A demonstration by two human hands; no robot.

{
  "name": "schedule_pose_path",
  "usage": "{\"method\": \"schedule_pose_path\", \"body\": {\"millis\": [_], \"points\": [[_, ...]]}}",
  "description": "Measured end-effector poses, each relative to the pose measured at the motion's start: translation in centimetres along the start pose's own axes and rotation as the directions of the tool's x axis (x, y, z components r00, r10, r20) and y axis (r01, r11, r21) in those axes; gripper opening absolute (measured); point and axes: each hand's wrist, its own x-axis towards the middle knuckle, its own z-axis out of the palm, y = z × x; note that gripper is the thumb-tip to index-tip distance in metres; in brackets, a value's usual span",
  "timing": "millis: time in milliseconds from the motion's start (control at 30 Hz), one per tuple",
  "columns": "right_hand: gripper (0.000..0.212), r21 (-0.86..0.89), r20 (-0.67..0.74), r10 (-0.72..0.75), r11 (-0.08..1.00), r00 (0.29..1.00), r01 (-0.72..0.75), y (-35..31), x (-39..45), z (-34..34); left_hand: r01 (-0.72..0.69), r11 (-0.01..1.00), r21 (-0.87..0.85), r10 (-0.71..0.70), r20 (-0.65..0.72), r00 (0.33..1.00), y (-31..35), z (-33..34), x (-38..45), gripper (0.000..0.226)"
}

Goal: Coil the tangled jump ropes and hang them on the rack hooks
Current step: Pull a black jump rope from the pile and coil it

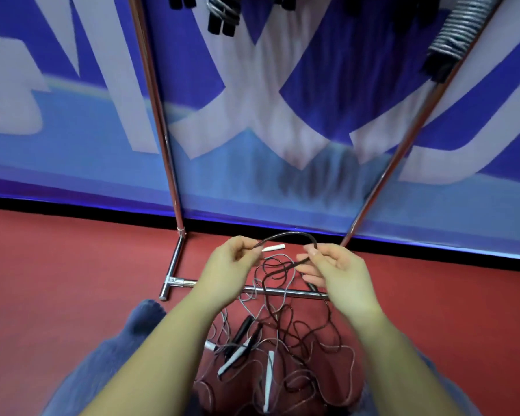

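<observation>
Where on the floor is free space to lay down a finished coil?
Bare red floor lies left of the rack's base bar, and more right of the right hand. Between the forearms it is crowded with the tangled ropes and handles.

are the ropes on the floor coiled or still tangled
Tangled: the ropes sprawl in loose crossing loops; both hands pinch one dark strand.

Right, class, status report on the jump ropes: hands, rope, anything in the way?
Left hand and right hand pinch one dark rope. Tangled ropes on floor, draped over rack base bar. Coiled ropes already hang above.
</observation>
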Motion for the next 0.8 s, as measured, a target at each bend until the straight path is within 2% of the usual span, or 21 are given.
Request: {"method": "schedule_pose_path", "body": {"millis": [133,200,267,367,433,467,500,533,567,633,700,800], "points": [[0.011,0.216,0.013,0.077,0.973,0.997,-0.078,-0.7,-1.0,0.0,0.044,0.999,-0.020,-0.039,0.197,0.980,-0.3,1.2,-1.1,0.013],[0.012,0.353,0.023,0.115,0.929,0.993,-0.116,-0.9,-0.7,-0.1,0.062,0.998,-0.018,-0.054,0.308,0.950,-0.3,1.5,-0.9,0.011],[0.014,0.483,0.011,0.151,0.865,0.989,-0.137,-0.8,-0.1,-0.4,0.059,0.996,0.060,-0.078,0.401,0.913,-0.5,1.5,-0.3,0.007],[0.014,0.585,-0.008,0.173,0.799,0.985,-0.136,-0.5,1.3,-0.7,0.076,0.984,0.161,-0.140,0.430,0.892,-0.8,1.6,0.9,0.014],[0.014,0.575,0.024,0.158,0.806,0.987,-0.143,-0.2,2.4,-0.7,0.148,0.987,0.066,-0.162,0.364,0.917,-0.6,1.5,1.9,0.017],[0.016,0.506,0.064,0.142,0.848,0.988,-0.155,0.1,2.9,-0.5,0.182,0.983,0.000,-0.173,0.314,0.933,-0.5,1.3,2.5,0.017],[0.020,0.356,0.114,0.131,0.920,0.985,-0.164,0.5,3.4,-0.3,0.213,0.975,-0.069,-0.187,0.269,0.945,-0.2,1.0,3.0,0.017],[0.029,0.128,0.174,0.131,0.980,0.976,-0.154,1.2,3.8,-0.1,0.236,0.962,-0.135,-0.201,0.231,0.952,-0.1,0.7,3.5,0.017],[0.038,-0.116,0.252,0.144,0.986,0.957,-0.118,2.0,4.1,0.3,0.261,0.943,-0.208,-0.219,0.207,0.953,0.1,0.5,4.0,0.017],[0.046,-0.471,0.394,0.199,0.882,0.897,0.011,3.5,4.1,1.2,0.303,0.896,-0.325,-0.251,0.193,0.949,0.4,0.1,4.6,0.017],[0.036,-0.594,0.431,0.223,0.800,0.875,0.089,4.3,4.0,2.3,0.347,0.843,-0.412,-0.281,0.215,0.935,0.6,0.0,4.8,0.018],[0.008,-0.572,0.382,0.182,0.817,0.906,0.077,4.4,4.2,3.2,0.354,0.767,-0.534,-0.300,0.189,0.935,0.8,-0.1,5.2,0.019]]}}
